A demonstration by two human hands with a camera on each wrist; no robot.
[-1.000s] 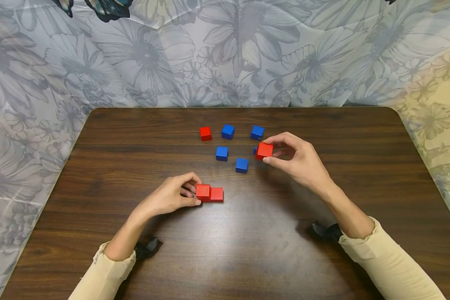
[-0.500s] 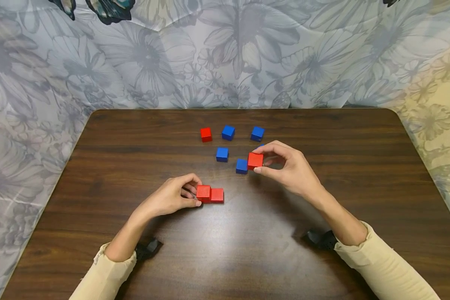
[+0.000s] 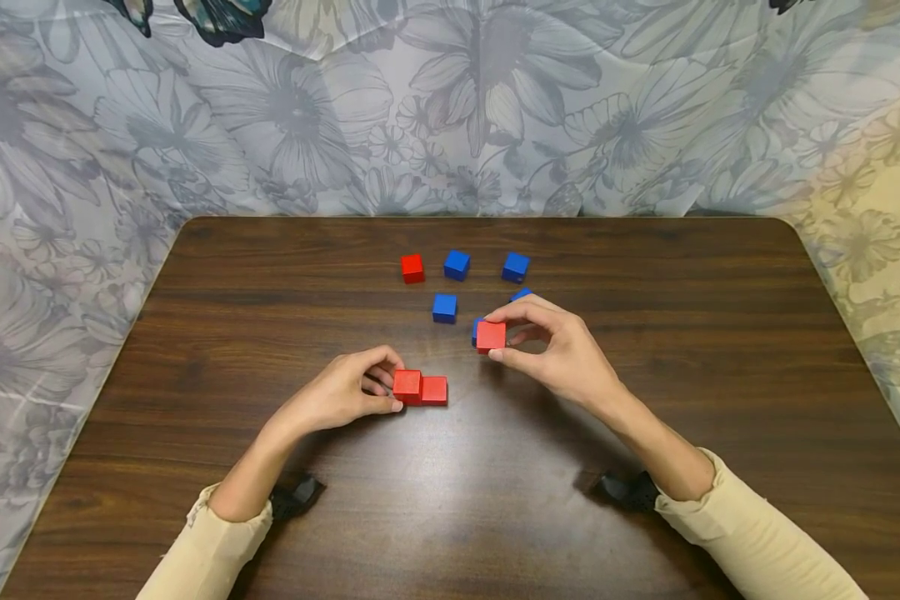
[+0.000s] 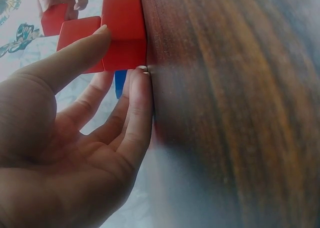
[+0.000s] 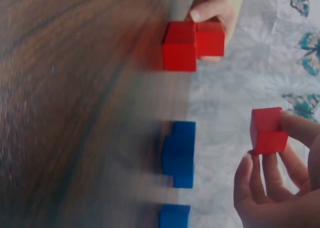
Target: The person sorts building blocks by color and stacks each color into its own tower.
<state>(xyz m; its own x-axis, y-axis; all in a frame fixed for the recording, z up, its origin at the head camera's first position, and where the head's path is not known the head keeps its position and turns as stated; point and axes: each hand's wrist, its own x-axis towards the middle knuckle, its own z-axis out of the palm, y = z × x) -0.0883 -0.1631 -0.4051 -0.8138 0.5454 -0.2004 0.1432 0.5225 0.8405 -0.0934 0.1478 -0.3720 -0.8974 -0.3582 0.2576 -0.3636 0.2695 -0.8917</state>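
In the head view, my right hand (image 3: 558, 350) pinches a red block (image 3: 491, 336) between thumb and fingers. The block is held above the table and partly covers a blue block (image 3: 476, 332). To the left, my left hand (image 3: 345, 387) grips a raised red block (image 3: 407, 383), with the thumb on its near side and the fingers behind. This block rests on the lower red layer, and another red block (image 3: 434, 391) adjoins it on the right. The left wrist view shows the thumb (image 4: 82, 55) across the seam between the upper block (image 4: 77, 32) and lower layer (image 4: 124, 27).
Behind the hands lie a loose red block (image 3: 412, 268) and several blue blocks (image 3: 457, 265), one partly hidden by the right hand. They sit on a dark wooden table (image 3: 270, 283). A flowered cloth (image 3: 292, 108) hangs beyond its back edge.
My right hand has carried its red block leftward and nearer, from over one blue block to over another. My left hand and its stacked red blocks have stayed in place.
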